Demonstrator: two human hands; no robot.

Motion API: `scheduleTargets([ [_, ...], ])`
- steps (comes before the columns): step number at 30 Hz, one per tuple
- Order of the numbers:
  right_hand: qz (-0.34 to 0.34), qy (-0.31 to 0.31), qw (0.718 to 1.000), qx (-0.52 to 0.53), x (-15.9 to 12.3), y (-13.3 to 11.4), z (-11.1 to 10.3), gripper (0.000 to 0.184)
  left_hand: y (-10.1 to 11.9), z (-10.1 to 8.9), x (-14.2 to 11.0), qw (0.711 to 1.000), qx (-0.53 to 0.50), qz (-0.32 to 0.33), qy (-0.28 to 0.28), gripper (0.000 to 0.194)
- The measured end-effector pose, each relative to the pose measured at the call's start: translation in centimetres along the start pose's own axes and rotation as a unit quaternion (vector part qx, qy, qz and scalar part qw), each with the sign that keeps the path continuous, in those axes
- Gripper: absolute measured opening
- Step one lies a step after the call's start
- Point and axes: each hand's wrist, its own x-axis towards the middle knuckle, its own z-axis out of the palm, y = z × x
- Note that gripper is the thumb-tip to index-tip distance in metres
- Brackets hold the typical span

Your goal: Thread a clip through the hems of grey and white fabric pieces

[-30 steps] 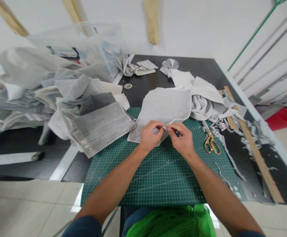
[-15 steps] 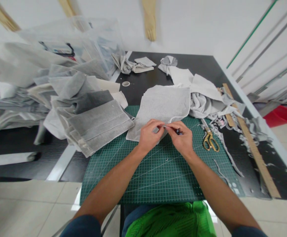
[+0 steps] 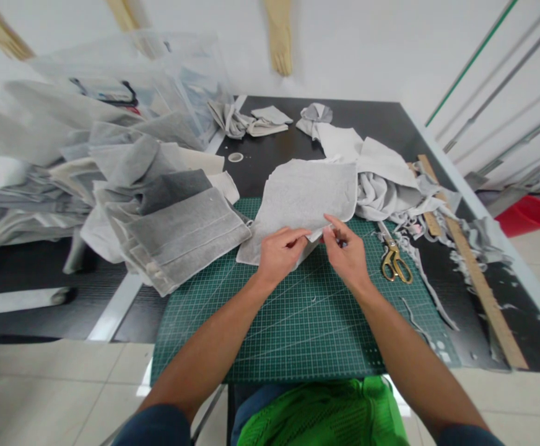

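Observation:
A light grey piece of fabric (image 3: 307, 192) lies over the green cutting mat (image 3: 288, 334), its near edge lifted. My left hand (image 3: 279, 251) pinches that edge between thumb and forefinger, close to its middle. A little to the right, my right hand (image 3: 347, 248) grips the same edge, with its forefinger stretched along the top. Something small and dark shows inside the right palm; I cannot make out what it is. Gold-handled scissors (image 3: 395, 263) rest on the mat to the right of my right hand.
Stacked grey fabric pieces (image 3: 186, 238) and a clear plastic box (image 3: 186, 80) stand at the left. More crumpled fabric (image 3: 386, 179), scraps and a wooden ruler (image 3: 483, 291) lie at the right. A roll of tape (image 3: 235, 157) sits behind the mat. A red bucket (image 3: 527, 214) stands beyond the table's right edge.
My hands have moved slightly apart along the fabric's edge. The right forefinger has lifted and spread, and a folded bit of the edge now shows between the hands.

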Motion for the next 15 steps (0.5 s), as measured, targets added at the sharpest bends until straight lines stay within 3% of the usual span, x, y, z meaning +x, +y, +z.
scheduleTargets([
  [6, -0.018, -0.033, 0.999, -0.022, -0.5, 0.1, 0.6, 0.029, -0.2, -0.1, -0.1, 0.991, -0.101, -0.09, -0.004, 0.024],
  [9, 0.0, -0.046, 0.999, -0.017, -0.8, 0.2, 0.9, 0.029, -0.3, -0.4, 0.1, 0.986, -0.151, -0.069, -0.014, 0.024],
  [12, -0.007, -0.055, 0.998, -0.03, -1.0, 0.2, 1.0, 0.029, -0.5, -0.5, 0.2, 0.985, -0.164, -0.021, -0.04, 0.037],
  [15, -0.028, -0.108, 0.992, -0.051, -1.2, -0.2, 0.9, 0.026, -0.7, -0.1, 0.3, 0.989, -0.14, -0.024, -0.032, 0.038],
])
